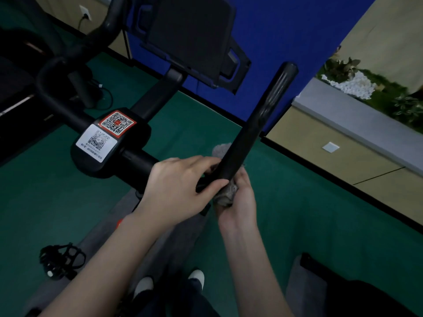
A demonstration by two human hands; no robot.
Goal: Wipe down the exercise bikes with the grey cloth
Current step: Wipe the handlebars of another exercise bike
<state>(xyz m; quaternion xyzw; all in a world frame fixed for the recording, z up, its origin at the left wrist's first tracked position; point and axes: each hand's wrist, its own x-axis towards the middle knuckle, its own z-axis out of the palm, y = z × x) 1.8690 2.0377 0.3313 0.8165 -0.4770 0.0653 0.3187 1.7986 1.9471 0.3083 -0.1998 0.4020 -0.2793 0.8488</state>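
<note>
Our right hand (239,205) wads the fuzzy grey cloth (226,195), likely soft and light, beneath the rigid black handlebar (258,124); our left hand (178,188), at nine o'clock, clasps that bar.

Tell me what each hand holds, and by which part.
The left hand grips the black handlebar at its near end. The right hand holds the grey cloth bunched in its palm, against that bar.

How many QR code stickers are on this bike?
2, both on the black handlebar hub: a red-bordered sticker farther away, a white sticker beside it, nearer. Others may be hidden.
</note>
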